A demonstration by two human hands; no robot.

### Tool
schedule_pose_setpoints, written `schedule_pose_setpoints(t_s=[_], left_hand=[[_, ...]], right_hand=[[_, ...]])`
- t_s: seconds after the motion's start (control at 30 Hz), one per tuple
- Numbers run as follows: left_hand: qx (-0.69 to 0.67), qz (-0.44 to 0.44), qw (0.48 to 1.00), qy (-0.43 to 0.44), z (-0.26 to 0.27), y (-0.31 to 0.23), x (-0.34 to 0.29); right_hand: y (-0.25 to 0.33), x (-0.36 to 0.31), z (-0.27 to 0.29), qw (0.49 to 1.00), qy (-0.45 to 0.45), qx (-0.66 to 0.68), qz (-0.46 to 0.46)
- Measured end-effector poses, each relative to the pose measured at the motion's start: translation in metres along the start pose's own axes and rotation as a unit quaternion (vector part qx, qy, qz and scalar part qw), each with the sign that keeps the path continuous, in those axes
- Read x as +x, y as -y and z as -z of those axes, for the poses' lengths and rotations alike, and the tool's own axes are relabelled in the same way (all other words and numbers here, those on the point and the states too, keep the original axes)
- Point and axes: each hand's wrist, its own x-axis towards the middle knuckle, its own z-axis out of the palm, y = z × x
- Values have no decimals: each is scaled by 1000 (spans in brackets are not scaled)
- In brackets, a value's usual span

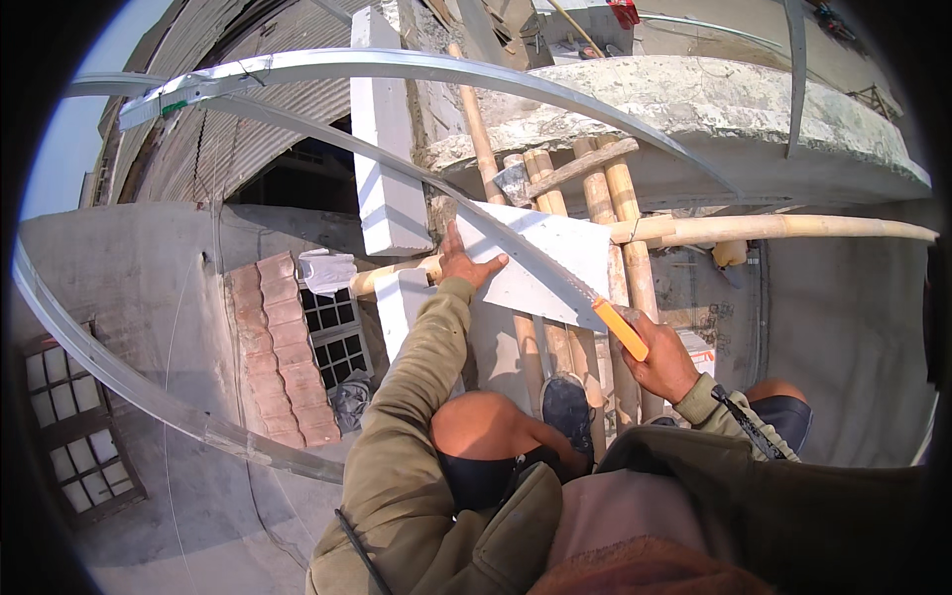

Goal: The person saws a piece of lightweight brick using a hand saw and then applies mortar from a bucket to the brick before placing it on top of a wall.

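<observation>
A white flat-faced block (555, 243) lies across bamboo poles in front of me. My left hand (466, 263) rests on its left edge, with thumb and fingers spread. My right hand (656, 359) is closed around the orange handle of a handsaw (560, 275). The saw's long grey blade slants up and to the left from the handle, across the face of the block. Whether its teeth are sunk into the block I cannot tell. The blade's far end appears to line up with a metal strip, so its tip is hard to make out.
Bamboo poles (625, 198) form a narrow platform high above a lower level; my shoe (567, 409) stands on it. Thin metal channels (397, 65) arch across. A white block column (387, 149) rises at the left, beyond a tiled ledge (281, 347). Rough concrete (684, 99) edges the far side.
</observation>
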Motion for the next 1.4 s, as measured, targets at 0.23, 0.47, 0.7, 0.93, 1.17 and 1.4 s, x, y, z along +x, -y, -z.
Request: schedule_pose_setpoints(t_s=[0.23, 0.47, 0.7, 0.93, 1.17, 1.4], left_hand=[[-272, 154, 947, 68, 17, 35, 24], [-276, 126, 952, 36, -1, 18, 47], [-148, 108, 978, -101, -6, 16, 39], [-28, 77, 989, -121, 9, -20, 10], [66, 64, 996, 8, 2, -43, -6], [29, 21, 999, -17, 4, -24, -12]], right_hand=[[8, -1, 5, 1000, 15, 23, 12], [-12, -11, 4, 999, 28, 22, -39], [-13, -1, -4, 999, 34, 2, -4], [13, 6, 11, 998, 64, 10, -24], [-17, 2, -2, 999, 37, 19, -14], [30, 1, -1, 990, -54, 125, -30]])
